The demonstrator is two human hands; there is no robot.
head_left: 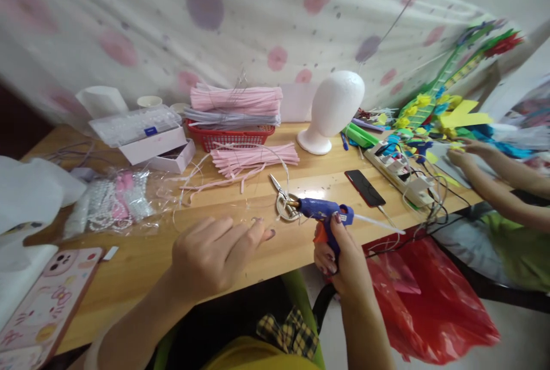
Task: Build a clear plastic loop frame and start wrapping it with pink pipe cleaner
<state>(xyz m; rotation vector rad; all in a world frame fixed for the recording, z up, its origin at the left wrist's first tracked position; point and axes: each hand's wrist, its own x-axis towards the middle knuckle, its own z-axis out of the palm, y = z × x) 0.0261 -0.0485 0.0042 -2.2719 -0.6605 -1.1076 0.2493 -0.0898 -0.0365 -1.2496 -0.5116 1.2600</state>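
My right hand [344, 250] is wrapped round the handle of a blue glue gun [320, 209] with an orange trigger; its nozzle points left and a clear glue stick sticks out of its back. My left hand [210, 255] is over the table's front part, fingers bent and pressed together towards the nozzle; what they hold, if anything, is too small to make out. Just behind the nozzle lie scissors [285, 201] with pale handles. Farther back is a bundle of pink stems [253, 159], with a white cord looping over it.
Behind stand a red basket [232, 140] and a white foam head [337, 106]. Bagged beads [124, 201] and a pink phone case [51, 301] are left. A black phone [364, 188], a power strip [399, 175], a red bag [429, 295] and another person's hands [468, 155] are right.
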